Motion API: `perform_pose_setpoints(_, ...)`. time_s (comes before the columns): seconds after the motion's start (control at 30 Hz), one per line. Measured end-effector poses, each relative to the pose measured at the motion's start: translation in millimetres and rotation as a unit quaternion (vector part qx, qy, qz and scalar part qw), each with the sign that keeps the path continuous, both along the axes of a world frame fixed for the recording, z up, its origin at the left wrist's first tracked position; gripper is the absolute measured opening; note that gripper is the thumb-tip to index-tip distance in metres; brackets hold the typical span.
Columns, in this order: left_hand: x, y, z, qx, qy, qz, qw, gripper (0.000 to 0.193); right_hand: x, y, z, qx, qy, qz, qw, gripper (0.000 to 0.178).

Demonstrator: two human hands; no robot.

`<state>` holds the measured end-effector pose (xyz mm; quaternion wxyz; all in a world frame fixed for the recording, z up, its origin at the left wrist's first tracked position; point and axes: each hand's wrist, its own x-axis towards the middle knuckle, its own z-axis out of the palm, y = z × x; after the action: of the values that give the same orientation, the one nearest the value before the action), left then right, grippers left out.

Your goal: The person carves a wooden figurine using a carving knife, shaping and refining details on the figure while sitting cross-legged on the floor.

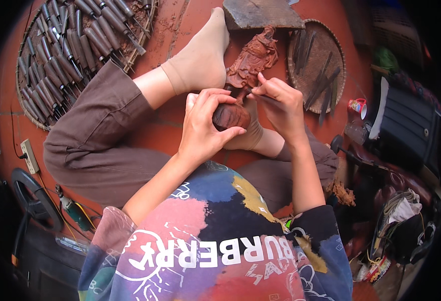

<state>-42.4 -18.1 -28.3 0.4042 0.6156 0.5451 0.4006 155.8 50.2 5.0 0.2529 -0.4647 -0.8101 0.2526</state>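
A carved reddish-brown wooden figurine (253,57) lies between my feet, its head pointing away from me and its rounded base (230,116) toward me. My left hand (203,118) is closed round that base, fingers over the far side and thumb along the near side. Just to the right, my right hand (283,103) is closed in a pinch beside the narrow part above the base. A slim dark tool runs through its fingers; its tip and exact kind are hidden.
A round woven tray (125,62) at far left carries many wooden-handled chisels (70,67). Slim dark files (323,83) lie on a smaller tray (313,30) at right. Beyond the figurine is a wooden block (263,15). A power strip (29,156) and rotary tool (75,210) lie left.
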Motion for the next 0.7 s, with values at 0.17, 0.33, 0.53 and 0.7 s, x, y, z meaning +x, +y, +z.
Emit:
perform_pose_setpoints(0.17, 0, 0, 2, -0.011, 0.001, -0.011, 1.000, 0.059, 0, -5, 3, -0.031, 0.000, -0.034, 0.999, 0.016)
perform_pose_setpoints(0.33, -1, 0, 2, -0.020, 0.005, -0.013, 1.000, 0.059, -1, -20, 22, -0.168, 0.157, -0.133, 0.964, 0.011)
perform_pose_setpoints(0.53, 0, 0, 5, -0.027, 0.011, -0.013, 0.999, 0.059, 0, -57, 20, -0.140, 0.193, -0.255, 0.937, 0.018)
perform_pose_setpoints(0.7, 1, 1, 4, -0.019, 0.012, -0.008, 1.000, 0.059, -12, -72, 1, -0.089, 0.173, -0.275, 0.941, 0.018)
